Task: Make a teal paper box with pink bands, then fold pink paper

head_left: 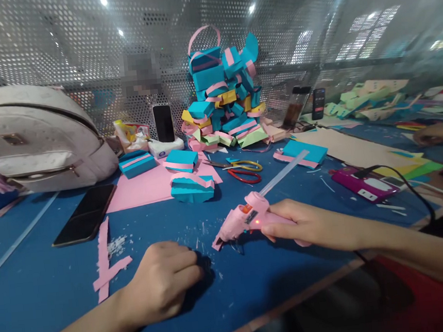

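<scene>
In my right hand [296,224] is a pink hot glue gun [245,218], its small light glowing orange. A clear glue stick [284,173] juts from its back, and the nozzle points down-left just above the blue table [255,287]. My left hand [167,279] rests on the table, left of the nozzle, its fingers curled closed; the fingertips and anything inside are hidden. Two torn pink paper strips [104,259] lie crossed beside that wrist, with white scraps [118,245] nearby. Beyond the gun are blue paper boxes with pink strips [192,187] and scissors [245,170].
A tall stack of blue, pink and yellow paper pieces [219,94] stands at the back. On the left are a white backpack [44,140] and a black phone [84,214]. A purple power strip [363,184] with cables lies right, near another person's hand [439,134].
</scene>
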{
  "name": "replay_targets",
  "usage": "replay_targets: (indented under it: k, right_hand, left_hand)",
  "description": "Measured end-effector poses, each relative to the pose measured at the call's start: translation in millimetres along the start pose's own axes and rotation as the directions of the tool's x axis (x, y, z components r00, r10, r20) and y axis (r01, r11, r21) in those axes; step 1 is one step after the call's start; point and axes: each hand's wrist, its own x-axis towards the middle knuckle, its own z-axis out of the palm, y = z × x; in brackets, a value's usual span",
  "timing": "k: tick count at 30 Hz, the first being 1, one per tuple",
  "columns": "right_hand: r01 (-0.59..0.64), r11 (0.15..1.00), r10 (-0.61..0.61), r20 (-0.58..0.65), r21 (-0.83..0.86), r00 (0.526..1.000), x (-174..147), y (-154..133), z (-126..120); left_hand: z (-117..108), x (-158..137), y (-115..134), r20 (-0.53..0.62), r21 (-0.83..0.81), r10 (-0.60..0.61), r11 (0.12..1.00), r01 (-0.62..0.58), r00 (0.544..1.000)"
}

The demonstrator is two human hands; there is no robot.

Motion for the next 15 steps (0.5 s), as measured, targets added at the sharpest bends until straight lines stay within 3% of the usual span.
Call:
replay_targets:
  k: [15]
  right_hand:
    - [-0.032, 0.999, 0.033, -0.053, 0.017, 0.998, 0, 11, -7]
  left_hand:
    - [0, -1, -1, 0.019, -0.006, -0.023, 1.000, 0.023, 1.000]
